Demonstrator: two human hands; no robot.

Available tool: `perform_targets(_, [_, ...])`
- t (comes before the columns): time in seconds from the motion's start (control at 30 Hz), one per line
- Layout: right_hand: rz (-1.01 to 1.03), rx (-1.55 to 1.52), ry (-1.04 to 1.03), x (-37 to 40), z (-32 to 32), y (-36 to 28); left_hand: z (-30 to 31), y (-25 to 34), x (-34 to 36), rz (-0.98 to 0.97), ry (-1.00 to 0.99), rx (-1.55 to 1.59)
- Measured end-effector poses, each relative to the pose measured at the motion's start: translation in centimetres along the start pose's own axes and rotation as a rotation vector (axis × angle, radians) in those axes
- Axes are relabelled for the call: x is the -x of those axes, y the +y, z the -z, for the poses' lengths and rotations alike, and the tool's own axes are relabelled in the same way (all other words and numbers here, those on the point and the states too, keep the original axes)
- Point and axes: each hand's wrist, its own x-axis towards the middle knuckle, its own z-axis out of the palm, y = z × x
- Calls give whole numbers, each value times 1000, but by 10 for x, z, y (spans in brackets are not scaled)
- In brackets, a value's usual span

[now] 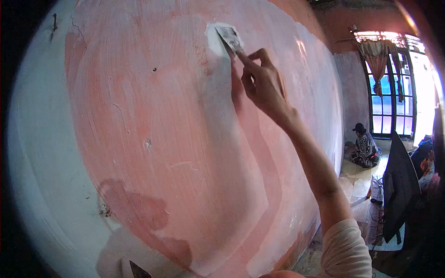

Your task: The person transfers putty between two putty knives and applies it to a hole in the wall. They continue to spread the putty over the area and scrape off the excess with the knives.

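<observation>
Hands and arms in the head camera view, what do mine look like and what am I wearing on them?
Your right hand is bare: no glove, watch or bracelet shows. A pale, off-white sleeve, creased and plain, ends near the elbow. Your left hand and arm are out of view.

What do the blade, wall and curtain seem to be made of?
Blade: probably thin metal, greyish, smeared white. Wall: likely painted plaster, mostly matte, with streaks and a fine crack. Curtain: probably cloth, dull orange, gathered in soft folds.
</observation>
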Motion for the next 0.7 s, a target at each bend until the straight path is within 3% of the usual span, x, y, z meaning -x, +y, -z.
perform_targets(0.17, [-50, -44, -98, 54, 8, -7, 2, -7, 1, 6, 9, 0])
perform_targets(0.33, [-59, 20, -236, 66, 72, -5, -8, -7, 1, 7, -8, -7])
perform_targets(0.43, [-40, -21, -117, 40, 89, -3, -13, -7, 4, 6, -11, -6])
perform_targets(0.53, [119, -16, -3, 6, 63, 16, -17, -7, 5, 5, 3, -10])
perform_targets(0.7, [131, -19, -58, -6, 7, 37, -19, -7, 12, 2, 48, -13])
